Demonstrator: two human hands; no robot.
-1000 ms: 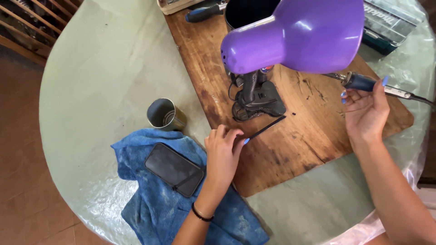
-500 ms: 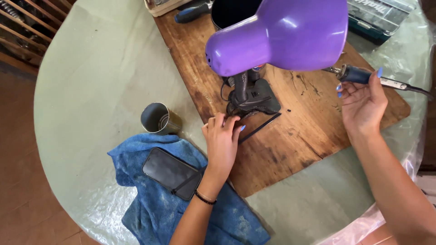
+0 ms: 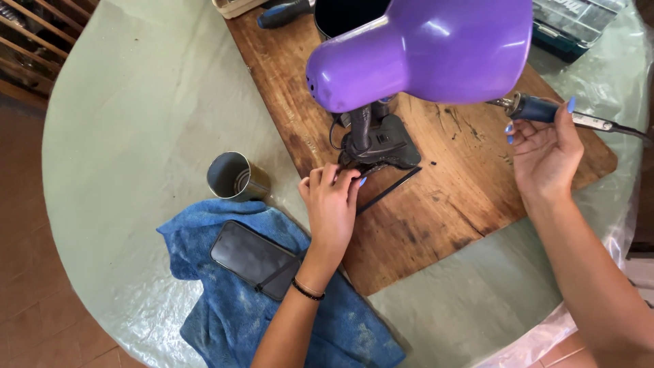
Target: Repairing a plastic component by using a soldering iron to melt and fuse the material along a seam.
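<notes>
a round table covered with pale green plastic (image 3: 122, 136) holds a worn wooden board (image 3: 436, 204). since a moment ago the left hand (image 3: 332, 204) moved forward from the thin black rod (image 3: 388, 191) to the near edge of the black lamp base (image 3: 378, 143), fingers curled together and touching it. the right hand (image 3: 541, 146) has closed its fingers around the blue handle of a soldering tool (image 3: 545, 110) at the far right. under the left forearm lies a dark phone (image 3: 252, 259) on a blue towel (image 3: 225, 320); a metal cup (image 3: 235, 177) stands just beside.
</notes>
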